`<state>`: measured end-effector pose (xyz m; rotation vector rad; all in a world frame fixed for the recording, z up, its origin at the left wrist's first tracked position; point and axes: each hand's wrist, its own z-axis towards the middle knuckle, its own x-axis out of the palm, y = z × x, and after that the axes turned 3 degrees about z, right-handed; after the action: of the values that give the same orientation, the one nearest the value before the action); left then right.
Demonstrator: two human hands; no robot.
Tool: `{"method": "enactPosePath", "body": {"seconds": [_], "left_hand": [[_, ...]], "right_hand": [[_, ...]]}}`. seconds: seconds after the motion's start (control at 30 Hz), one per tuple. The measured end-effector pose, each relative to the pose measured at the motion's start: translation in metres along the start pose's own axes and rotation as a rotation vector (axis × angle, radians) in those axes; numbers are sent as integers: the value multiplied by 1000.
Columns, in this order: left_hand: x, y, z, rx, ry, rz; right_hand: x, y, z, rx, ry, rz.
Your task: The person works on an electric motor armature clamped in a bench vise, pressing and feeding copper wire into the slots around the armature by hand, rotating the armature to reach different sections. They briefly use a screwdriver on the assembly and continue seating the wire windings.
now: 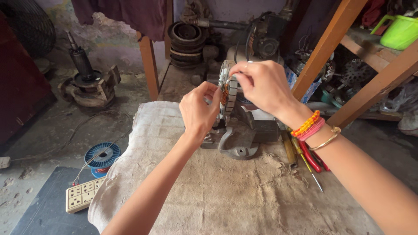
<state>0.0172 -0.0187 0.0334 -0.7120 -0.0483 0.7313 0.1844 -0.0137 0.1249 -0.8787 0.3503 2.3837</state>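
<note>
At upper centre of the frame, both hands pinch at the ring-shaped motor stator (pixel 228 89) clamped upright above the cloth-covered bench (pixel 226 191): left hand (pixel 199 109) best steadying its rim, right hand (pixel 261 85) working the coil gently.

rough burlap cloth (pixel 226 191), matt metal stator (pixel 228 89)
</note>
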Motion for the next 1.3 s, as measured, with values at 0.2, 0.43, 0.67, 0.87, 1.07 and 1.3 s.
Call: {"method": "enactPosePath", "body": {"seconds": [0.2, 0.43, 0.67, 0.87, 1.07, 1.3], "left_hand": [[4, 18, 18, -146, 126, -145], [8, 40, 22, -379, 271, -333], [-17, 22, 1, 27, 182, -113], [-30, -6, -5, 424, 156, -11], [-7, -19, -5, 355, 40, 50], [0, -19, -10, 359, -48, 64]], "right_hand": [[11, -31, -28, 318, -21, 296], [41, -63, -63, 471, -72, 354], [40, -33, -92, 483, 57, 91], [17, 17, -77, 189, 5, 117], [-2, 44, -50, 246, 63, 110], [-11, 42, -29, 131, -15, 52]]}}
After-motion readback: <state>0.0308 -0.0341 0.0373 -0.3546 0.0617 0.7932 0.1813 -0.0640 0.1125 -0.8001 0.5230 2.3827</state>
